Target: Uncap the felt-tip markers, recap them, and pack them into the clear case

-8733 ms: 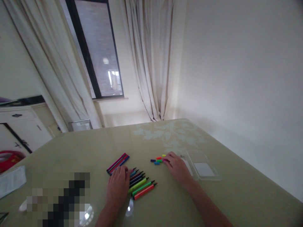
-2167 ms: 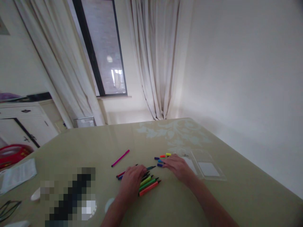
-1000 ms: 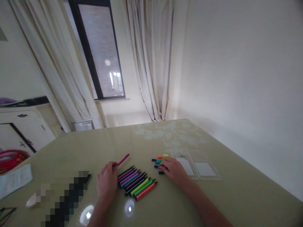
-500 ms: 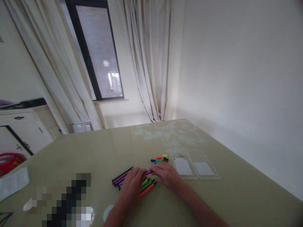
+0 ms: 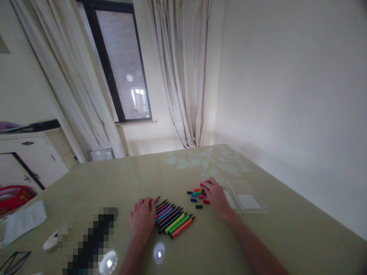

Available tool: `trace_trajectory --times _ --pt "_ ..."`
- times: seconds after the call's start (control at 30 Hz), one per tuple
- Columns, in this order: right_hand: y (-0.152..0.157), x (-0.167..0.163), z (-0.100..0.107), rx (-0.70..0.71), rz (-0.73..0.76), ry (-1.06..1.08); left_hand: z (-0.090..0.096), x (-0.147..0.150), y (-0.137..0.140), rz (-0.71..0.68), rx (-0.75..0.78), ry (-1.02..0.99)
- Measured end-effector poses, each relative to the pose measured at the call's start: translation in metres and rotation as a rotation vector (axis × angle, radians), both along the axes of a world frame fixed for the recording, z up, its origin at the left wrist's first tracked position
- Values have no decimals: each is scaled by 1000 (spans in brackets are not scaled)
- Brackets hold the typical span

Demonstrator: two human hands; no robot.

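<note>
My left hand (image 5: 143, 215) is closed around a pink felt-tip marker (image 5: 157, 199), whose bare dark tip sticks out past the fingers. Right beside it, several uncapped markers (image 5: 174, 219) lie in a slanted row, from dark and purple ones to green and orange. Farther right, my right hand (image 5: 213, 193) pinches a small pink marker cap (image 5: 202, 185) above a scatter of loose coloured caps (image 5: 194, 195). Part of that scatter is hidden by the right fingers.
A clear plastic case (image 5: 252, 202) lies unfolded beyond my right wrist, with white inserts. To the left on the table (image 5: 114, 183) are a blurred dark object (image 5: 91, 236), a pale packet (image 5: 25, 221) and a red item (image 5: 17, 198). A wall borders the right side.
My hands have moved apart: the left went left with the marker, the right went farther away over the caps with the pink cap. More of the marker row now shows.
</note>
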State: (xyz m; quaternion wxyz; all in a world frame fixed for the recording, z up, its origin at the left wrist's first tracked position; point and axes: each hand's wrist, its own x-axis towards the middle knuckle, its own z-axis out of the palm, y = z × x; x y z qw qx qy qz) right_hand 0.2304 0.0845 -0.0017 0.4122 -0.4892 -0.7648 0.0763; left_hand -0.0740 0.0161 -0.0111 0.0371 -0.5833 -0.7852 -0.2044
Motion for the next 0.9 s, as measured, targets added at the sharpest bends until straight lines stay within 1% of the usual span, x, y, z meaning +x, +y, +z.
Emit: trace_trajectory --times 0.07,0.13,0.27,0.37,0.43,0.5,0.53,0.6,0.67,0.73,0.8,0.9 --pt "8 -17 2 -62 -2 -136 1 3 -1 -8 -12 -13" --pt "19 -31 5 -134 -25 -332 3 7 -2 -23 11 3" --pt "40 -51 8 -180 -50 -462 7 29 -6 -97 121 47" --pt "43 -56 10 -193 -50 -509 -3 60 -15 -228 175 30" --pt "37 -49 12 -191 -63 -516 -16 81 -23 -326 184 34" --pt "26 -33 14 -173 -108 -489 -30 97 -32 -381 186 51" --pt "20 -23 14 -158 -145 -447 -36 103 -35 -398 184 70" --pt "7 0 12 -131 -227 -348 -44 109 -41 -363 163 102" --pt "-3 21 8 -113 -286 -286 -46 109 -43 -297 129 134" --pt "-7 35 5 -117 -332 -275 -45 107 -42 -242 88 165" --pt "-7 43 4 -123 -365 -288 -41 104 -41 -204 46 187" --pt "-5 43 6 -139 -407 -316 -38 102 -38 -172 -15 202"
